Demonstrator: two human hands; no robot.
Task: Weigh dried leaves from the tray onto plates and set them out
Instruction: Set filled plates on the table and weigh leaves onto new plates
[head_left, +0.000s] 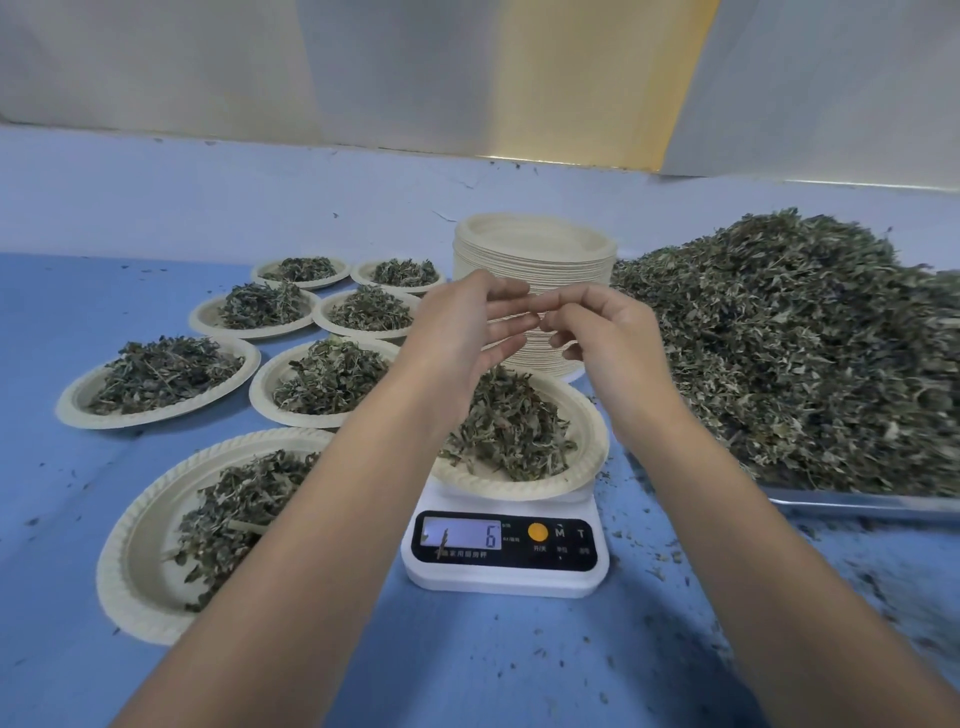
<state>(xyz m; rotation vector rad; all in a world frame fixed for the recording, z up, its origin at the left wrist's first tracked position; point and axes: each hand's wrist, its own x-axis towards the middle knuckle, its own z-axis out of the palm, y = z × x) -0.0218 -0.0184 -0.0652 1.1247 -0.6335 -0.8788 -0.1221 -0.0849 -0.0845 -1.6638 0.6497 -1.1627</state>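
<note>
Forearms (322, 545) cross over the kitchen scale (504, 551), hands meeting above the loaded paper plate (582, 457).
Left hand (467, 322) lax, holding nothing. Right hand (597, 327) curled onto the left fingertips, likely brushing crumbs down; can't tell if it pinches any. Weighed dried leaves (504, 421) sit on that plate, display reads 6. Bulk heap (779, 338) on metal tray (857, 501) right, filled plates (156, 374) left, blank stack (535, 249) behind.
</note>
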